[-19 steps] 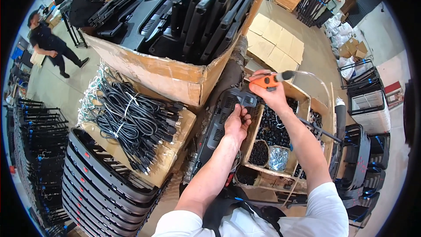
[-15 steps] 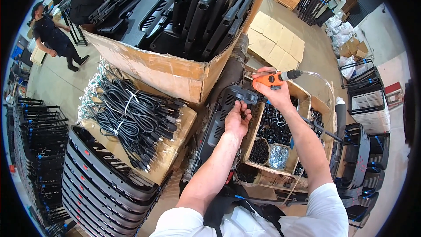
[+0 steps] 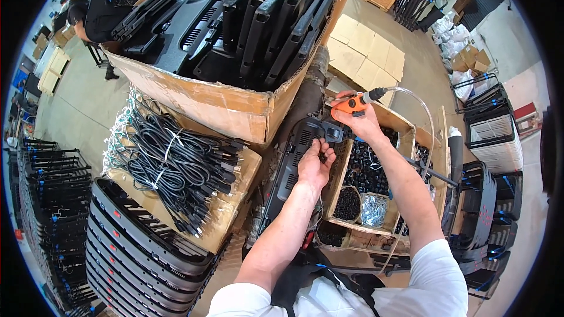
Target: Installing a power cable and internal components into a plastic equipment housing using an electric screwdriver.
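Big carton [image 3: 205,97]: a large cardboard box at 11 o'clock of the hands, packed with upright black plastic panels [image 3: 258,17].
Stacked shells [image 3: 141,252]: black moulded parts piled at 8 o'clock, low in the view.
Cable box [image 3: 232,211]: a flat carton at 9 o'clock, carrying bundles of black cables [image 3: 176,164] tied with white straps.
Long housing [image 3: 291,170]: the piece in work, a long black slotted plastic part running from 7 o'clock up to the hands; its upper end sits right between them.
Parts tray [image 3: 338,185]: a wooden divided tray at 4 o'clock, holding small black fittings, with a bag of bright screws [image 3: 373,208] in one compartment.
Right hand [image 3: 359,122]: fingers wrapped tight round an orange powered screwdriver [image 3: 351,104], a clear hose [image 3: 420,105] leading off its rear toward 3 o'clock; its tip is hidden by the hand.
Left hand [image 3: 314,164]: fingers curled against the housing's top end, just under a small dark bracket [image 3: 330,132]; whether they pinch a screw cannot be told.
Step in hand: it looks like fastening the bracket onto the housing's end, the left hand steadying, the right bringing the driver in.
Next move calls for: keeping the bracket still on its seat and the driver square to the fastening point, with the left fingers out of the tip's path.
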Tool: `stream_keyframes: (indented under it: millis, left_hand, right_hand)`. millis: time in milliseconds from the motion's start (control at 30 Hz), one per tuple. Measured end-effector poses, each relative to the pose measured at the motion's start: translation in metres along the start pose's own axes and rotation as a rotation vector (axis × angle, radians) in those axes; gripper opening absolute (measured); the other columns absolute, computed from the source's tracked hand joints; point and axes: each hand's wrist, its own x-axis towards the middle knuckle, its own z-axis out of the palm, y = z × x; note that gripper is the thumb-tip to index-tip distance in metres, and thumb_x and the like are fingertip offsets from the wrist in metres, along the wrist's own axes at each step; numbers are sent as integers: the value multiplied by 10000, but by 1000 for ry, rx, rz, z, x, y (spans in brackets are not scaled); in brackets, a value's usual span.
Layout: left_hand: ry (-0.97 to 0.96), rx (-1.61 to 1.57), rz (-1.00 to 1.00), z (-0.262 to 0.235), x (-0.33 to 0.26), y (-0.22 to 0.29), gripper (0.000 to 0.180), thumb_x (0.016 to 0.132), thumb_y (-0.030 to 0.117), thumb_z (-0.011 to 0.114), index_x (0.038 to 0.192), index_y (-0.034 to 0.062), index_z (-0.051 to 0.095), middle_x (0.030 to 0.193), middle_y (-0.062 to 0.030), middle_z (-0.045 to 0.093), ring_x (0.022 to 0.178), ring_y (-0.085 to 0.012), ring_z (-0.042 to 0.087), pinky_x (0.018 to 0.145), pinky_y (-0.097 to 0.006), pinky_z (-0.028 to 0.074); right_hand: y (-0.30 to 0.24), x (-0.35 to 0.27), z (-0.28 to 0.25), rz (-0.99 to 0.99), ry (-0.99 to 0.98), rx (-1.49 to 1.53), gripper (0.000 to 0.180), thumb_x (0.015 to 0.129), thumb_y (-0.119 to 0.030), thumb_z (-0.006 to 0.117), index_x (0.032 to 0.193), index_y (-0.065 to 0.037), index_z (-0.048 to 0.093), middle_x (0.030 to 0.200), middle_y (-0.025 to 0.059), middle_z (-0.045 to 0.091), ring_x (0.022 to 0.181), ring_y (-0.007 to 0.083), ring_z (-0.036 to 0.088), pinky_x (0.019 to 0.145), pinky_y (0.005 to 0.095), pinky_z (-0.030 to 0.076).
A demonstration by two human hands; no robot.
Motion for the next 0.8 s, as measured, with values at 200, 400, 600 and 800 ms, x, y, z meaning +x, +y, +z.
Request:
stream_keyframes:
  millis: [200,400,600,800]
  left_hand:
    - [-4,8,-12,0,1,-2,234,1087,303,607,1088,82,685,855,7,642,762,-145,623,705,-280,584]
    - [-5,1,-8,-1,3,-1,233,1081,312,616,1072,90,687,831,14,641,753,-144,627,687,-283,585]
    - [0,31,-3,3,2,-3,242,1081,324,614,1048,97,689,822,20,645,742,-137,628,669,-273,586]
    - [0,42,1,2,3,-3,244,1083,329,609,1029,105,691,816,26,646,738,-127,628,656,-257,582]
  right_hand:
    - [-18,14,0,2,-145,-270,442,789,-123,853,1187,-56,675,1062,32,744,1006,138,689,935,308,547]
    - [0,20,8,16,-67,-343,450,794,-151,850,1199,-60,676,1058,36,750,997,132,689,936,312,547]
    - [5,6,0,-12,-38,-52,462,829,-16,839,1246,-35,643,1126,67,740,1034,137,693,958,296,565]
    - [0,11,4,-63,-112,-323,406,814,-52,830,1185,-15,671,1102,74,752,1046,152,701,950,322,559]
